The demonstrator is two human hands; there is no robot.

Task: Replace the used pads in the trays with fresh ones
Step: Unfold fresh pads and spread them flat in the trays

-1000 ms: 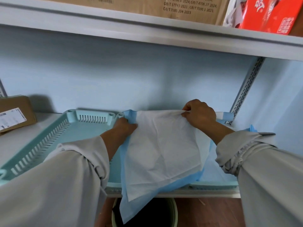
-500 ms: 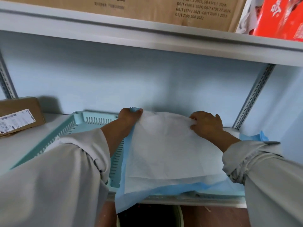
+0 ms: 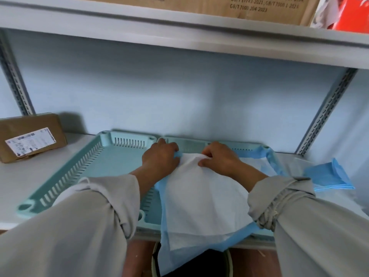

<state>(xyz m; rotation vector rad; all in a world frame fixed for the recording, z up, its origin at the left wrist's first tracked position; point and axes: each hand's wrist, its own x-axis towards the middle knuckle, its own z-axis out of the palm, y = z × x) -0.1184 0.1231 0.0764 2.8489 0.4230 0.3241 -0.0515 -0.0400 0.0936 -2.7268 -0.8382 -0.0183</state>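
Two mint-green slotted trays stand side by side on the shelf. The left tray (image 3: 83, 168) holds no pad. A white pad with blue edging (image 3: 203, 202) lies over the right tray (image 3: 257, 145), its near end hanging over the shelf front. My left hand (image 3: 161, 158) and my right hand (image 3: 219, 158) pinch the pad's far edge close together, bunching it. A second blue-edged layer (image 3: 269, 156) shows beneath at the right.
A folded blue pad (image 3: 329, 176) lies on the shelf to the right. A brown labelled parcel (image 3: 30, 136) sits at the far left. A dark bin (image 3: 191, 264) stands below the shelf front. An upper shelf with cardboard boxes (image 3: 259, 7) hangs overhead.
My hands were apart at the pad's far corners; they have drawn together at the middle of the far edge, gathering the pad. The left tray is now uncovered in view.
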